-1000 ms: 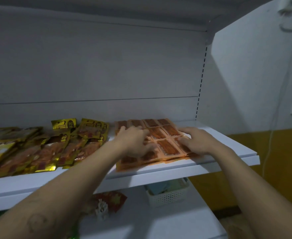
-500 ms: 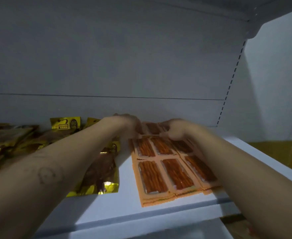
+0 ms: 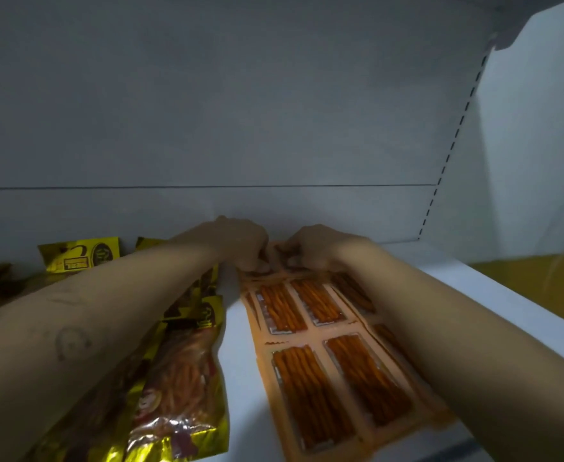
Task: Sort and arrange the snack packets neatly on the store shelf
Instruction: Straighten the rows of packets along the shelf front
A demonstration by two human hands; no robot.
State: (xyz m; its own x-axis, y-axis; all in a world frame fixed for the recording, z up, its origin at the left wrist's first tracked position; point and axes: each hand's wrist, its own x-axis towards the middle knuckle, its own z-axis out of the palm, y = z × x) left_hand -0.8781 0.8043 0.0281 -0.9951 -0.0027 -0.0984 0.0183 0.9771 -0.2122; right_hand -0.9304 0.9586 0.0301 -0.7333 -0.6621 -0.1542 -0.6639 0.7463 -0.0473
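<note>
A stack of orange snack packet sheets, each with clear windows showing reddish sticks, lies flat on the white shelf. My left hand and my right hand sit side by side at the stack's far end, near the back wall, fingers curled down and pinching the far edge of the sheets. My right forearm covers the stack's right side. Gold snack packets lie to the left, partly under my left forearm.
More gold packets lean against the grey back panel at the left. A slotted upright marks the shelf's right end, with a white wall beyond it. A bare strip of shelf separates the two packet groups.
Both hands moved from the middle of the orange sheets to their far end by the back wall. The view has come closer and lower over the shelf.
</note>
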